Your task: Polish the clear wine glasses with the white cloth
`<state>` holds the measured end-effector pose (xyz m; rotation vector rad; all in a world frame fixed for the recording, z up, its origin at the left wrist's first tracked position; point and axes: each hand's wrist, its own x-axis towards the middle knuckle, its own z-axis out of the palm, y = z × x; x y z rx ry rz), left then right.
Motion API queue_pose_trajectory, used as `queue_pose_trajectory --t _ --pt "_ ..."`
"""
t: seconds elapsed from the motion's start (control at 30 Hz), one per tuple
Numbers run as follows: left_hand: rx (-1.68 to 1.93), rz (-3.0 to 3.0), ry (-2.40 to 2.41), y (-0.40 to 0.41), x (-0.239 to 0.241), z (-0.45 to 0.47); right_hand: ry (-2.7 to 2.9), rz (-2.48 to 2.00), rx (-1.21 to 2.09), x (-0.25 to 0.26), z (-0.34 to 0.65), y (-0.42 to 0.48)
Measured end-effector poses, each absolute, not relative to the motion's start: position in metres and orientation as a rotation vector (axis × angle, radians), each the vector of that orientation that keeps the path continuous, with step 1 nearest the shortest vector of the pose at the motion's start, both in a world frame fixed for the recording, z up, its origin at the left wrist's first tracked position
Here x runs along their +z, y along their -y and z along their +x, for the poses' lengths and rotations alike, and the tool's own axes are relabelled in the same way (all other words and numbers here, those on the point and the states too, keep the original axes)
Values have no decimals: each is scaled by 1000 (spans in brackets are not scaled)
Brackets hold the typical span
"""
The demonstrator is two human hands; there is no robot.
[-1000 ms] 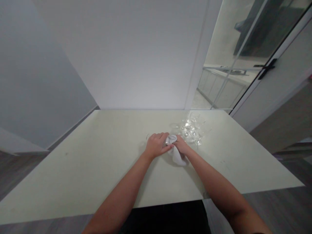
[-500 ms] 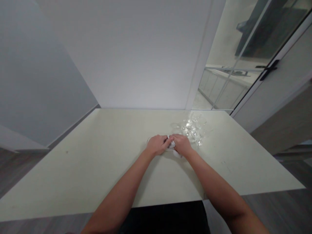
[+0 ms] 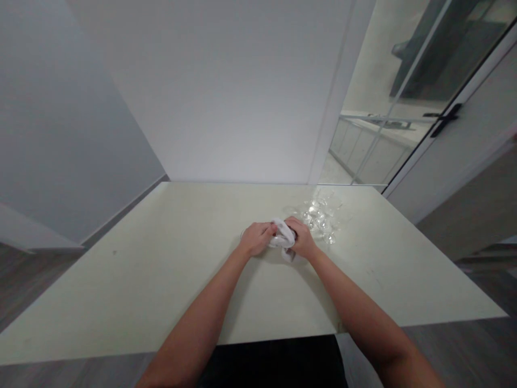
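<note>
Over the middle of the pale table, my left hand is closed round a clear, glass-like thing. Only a thin curved edge of it shows at the left of my fingers, so its full shape is hidden. My right hand grips a bunched white cloth. The cloth lies between both hands, against the left thumb and fingertips, and a loose end hangs below the right hand. Just beyond my right hand is a pile of several shiny clear pieces, too tangled to make out singly.
A white panel rises at the table's far edge. To the right stands a glazed door with a black handle, a counter showing through the glass. A grey wall is at the left. Small dark marks dot the tabletop.
My hands have moved slightly apart, and more of the white cloth shows between them, bunched up higher. The clear pile stays put; the view has shifted a little.
</note>
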<state>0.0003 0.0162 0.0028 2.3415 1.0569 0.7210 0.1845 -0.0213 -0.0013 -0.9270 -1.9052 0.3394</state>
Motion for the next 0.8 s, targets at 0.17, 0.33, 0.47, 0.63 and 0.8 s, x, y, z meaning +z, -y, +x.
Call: queue_pose_trajectory --t 0.17,0.33,0.47,0.63,0.8 --pt "1198 1794 -1027 -28 -4 -6 1771 -1146 607 -9 186 14" --pt "1430 1394 -884 -38 -2 -1 2235 -1195 801 -20 172 20" --pt "1326 1509 -848 -32 11 20 2465 -1327 480 -26 154 28" --pt "1002 1859 -1021 -23 24 61 2525 -1360 378 -29 148 28" --pt "772 1928 -956 -18 20 96 2523 -1381 340 -43 153 23"
